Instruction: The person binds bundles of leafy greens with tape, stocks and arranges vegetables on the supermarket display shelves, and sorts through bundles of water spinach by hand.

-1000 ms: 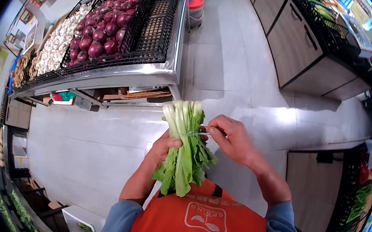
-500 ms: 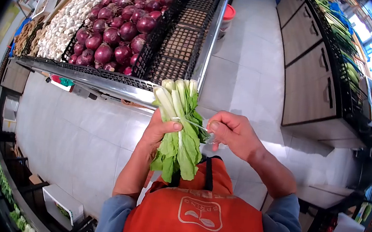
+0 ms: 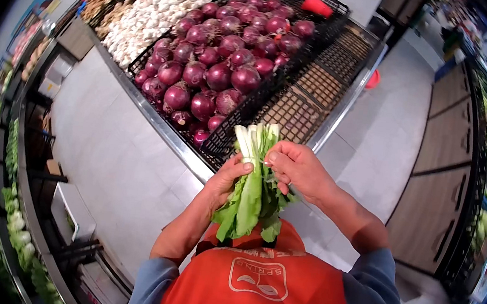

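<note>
A bunch of leafy greens (image 3: 249, 195) hangs in front of the red apron (image 3: 263, 298), pale stems up and leaves down. My left hand (image 3: 231, 176) is wrapped round its left side, thumb across the stems. A thin band or tie (image 3: 258, 161) crosses the bunch below the stem ends. My right hand (image 3: 295, 169) is pinched at the right side of the stems, at the end of this tie; the exact grip is small and partly hidden.
A metal-edged stand (image 3: 156, 125) ahead bears red onions (image 3: 218, 76), garlic (image 3: 150, 18) and an empty-looking black crate (image 3: 310, 93). Wood-front cabinets (image 3: 431, 215) stand right, a red bucket (image 3: 374, 79) beyond the stand. Vegetable shelves (image 3: 29, 187) curve along the left; a white box (image 3: 72, 212) is beside them.
The view has turned and come closer to the onion stand. My right hand has moved in from the right, close against the bunch; my left hand still holds it.
</note>
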A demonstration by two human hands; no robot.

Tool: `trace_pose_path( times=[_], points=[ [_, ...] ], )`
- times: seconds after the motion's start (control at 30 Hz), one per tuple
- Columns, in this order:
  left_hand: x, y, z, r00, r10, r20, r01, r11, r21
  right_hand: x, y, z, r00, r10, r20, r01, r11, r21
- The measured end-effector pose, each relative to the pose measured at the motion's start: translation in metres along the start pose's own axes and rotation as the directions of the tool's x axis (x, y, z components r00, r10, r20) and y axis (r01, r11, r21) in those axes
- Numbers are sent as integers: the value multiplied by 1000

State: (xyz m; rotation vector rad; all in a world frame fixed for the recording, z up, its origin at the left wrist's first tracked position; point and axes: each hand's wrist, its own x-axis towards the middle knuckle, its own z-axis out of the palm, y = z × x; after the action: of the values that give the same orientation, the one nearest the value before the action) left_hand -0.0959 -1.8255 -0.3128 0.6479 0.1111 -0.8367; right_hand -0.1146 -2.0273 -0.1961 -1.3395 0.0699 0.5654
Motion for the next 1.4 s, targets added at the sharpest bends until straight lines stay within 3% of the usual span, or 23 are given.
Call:
trace_pose_path(
  times=[0.03, 0.13, 0.3, 0.43, 0.57, 0.63, 0.7, 0.73, 0.77, 0.87, 0.9, 0.93, 1.03, 1.1, 1.13, 1.2, 1.23, 1.37, 1.4],
  points=[
    [3, 4, -6, 1000, 23, 7, -23, 1000, -20, 9, -3, -4, 1000, -7, 25, 8, 999, -41],
    [-5, 28, 11, 998, 63, -27, -64, 997, -44, 36, -12, -7, 989, -27, 144, 14, 995, 95],
    [-9, 76, -7, 977, 203, -72, -198, 978, 72, 87, -31, 10, 975, -73, 209, 51, 992, 112],
    [-15, 131, -26, 940, 221, -260, -175, 966, 187, 141, -30, 28, 965, -119, 233, 72, 976, 203],
    [2, 169, -59, 901, 200, -384, -14, 899, 437, 194, -18, 37, 991, -52, 120, 28, 980, 199],
    [11, 178, -82, 871, 258, -418, 60, 788, 613, 211, -9, 42, 998, -7, 58, -3, 986, 169],
    [17, 185, -114, 768, 635, -80, -85, 224, 971, 222, -2, 48, 1000, 25, 17, -27, 990, 140],
    [18, 186, -127, 685, 710, 161, -108, -119, 987, 225, 1, 52, 999, 45, 13, -47, 985, 164],
    [10, 200, -105, 645, 751, 138, -7, -175, 984, 227, 1, 57, 998, 59, 5, -59, 980, 189],
    [7, 227, -94, 758, 578, 303, -335, -54, 941, 233, -6, 74, 996, 85, -26, -78, 977, 199],
    [9, 230, -93, 828, 479, 291, -366, 70, 928, 235, -9, 79, 996, 88, -30, -81, 978, 191],
    [15, 236, -97, 847, 372, 380, -391, -50, 919, 236, -11, 83, 995, 95, -35, -87, 979, 182],
    [35, 244, -116, 873, 320, 368, -436, 176, 882, 240, -24, 85, 991, 129, -32, -123, 981, 148],
    [42, 251, -120, 905, 254, 341, -418, 383, 824, 245, -27, 80, 993, 115, -34, -111, 988, 110],
    [41, 254, -123, 953, 188, 238, -303, 546, 781, 245, -30, 78, 992, 108, -66, -105, 993, 44],
    [31, 271, -113, 998, 40, 39, -55, 601, 797, 247, -34, 73, 988, 88, -123, -99, 992, -83],
    [33, 268, -113, 993, 85, 77, -113, 634, 765, 249, -32, 68, 988, 71, -140, -86, 990, -108],
    [46, 255, -124, 997, 60, 42, -73, 850, 522, 244, -39, 67, 976, 92, -198, -167, 898, -407],
    [46, 253, -125, 997, 77, 23, -77, 833, 548, 246, -32, 67, 992, -44, -121, -25, 853, -521]
  ],
)
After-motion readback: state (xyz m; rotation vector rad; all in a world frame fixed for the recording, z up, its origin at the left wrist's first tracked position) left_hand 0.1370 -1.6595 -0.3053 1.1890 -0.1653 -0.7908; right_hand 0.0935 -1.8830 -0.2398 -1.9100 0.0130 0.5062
